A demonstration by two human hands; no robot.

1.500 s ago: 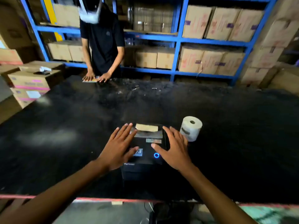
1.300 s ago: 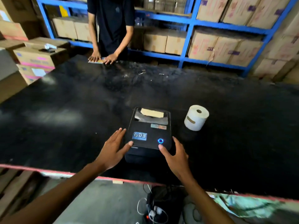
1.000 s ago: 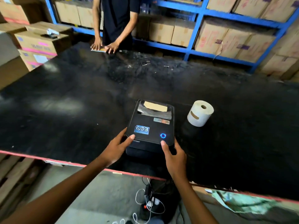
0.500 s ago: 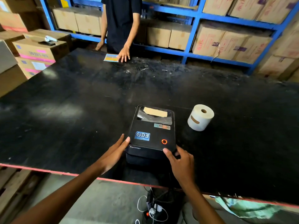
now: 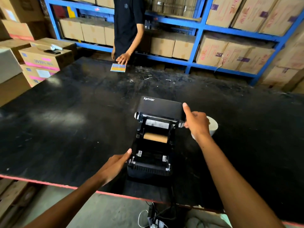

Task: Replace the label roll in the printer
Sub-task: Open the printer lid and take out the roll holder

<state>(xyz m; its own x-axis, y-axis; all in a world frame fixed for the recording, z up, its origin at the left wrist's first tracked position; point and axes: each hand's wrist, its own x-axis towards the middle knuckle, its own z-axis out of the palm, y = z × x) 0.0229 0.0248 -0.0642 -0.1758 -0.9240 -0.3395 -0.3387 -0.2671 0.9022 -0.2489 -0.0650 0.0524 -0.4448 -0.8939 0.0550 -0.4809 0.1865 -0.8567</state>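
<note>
The black label printer [image 5: 148, 168] stands near the front edge of the black table, and its lid [image 5: 162, 106] is swung up and back. Inside lies a bare brown cardboard core [image 5: 155, 137] with almost no labels on it. My right hand [image 5: 196, 122] grips the lid's right edge, thumb up along it. My left hand [image 5: 115, 162] presses against the printer base's left side. A fresh white label roll [image 5: 213, 127] stands on the table just right of the printer, mostly hidden behind my right hand.
Another person [image 5: 127, 27] stands at the table's far side with a hand by a colourful sheet [image 5: 118, 67]. Blue shelving [image 5: 197, 27] with cardboard boxes fills the back. Stacked boxes [image 5: 42, 61] stand at the left. Cables [image 5: 154, 218] hang below the table's front edge.
The printer lid was down and is now up and back, baring the core. My right hand rose with the lid. The other person's hand uncovered the colourful sheet.
</note>
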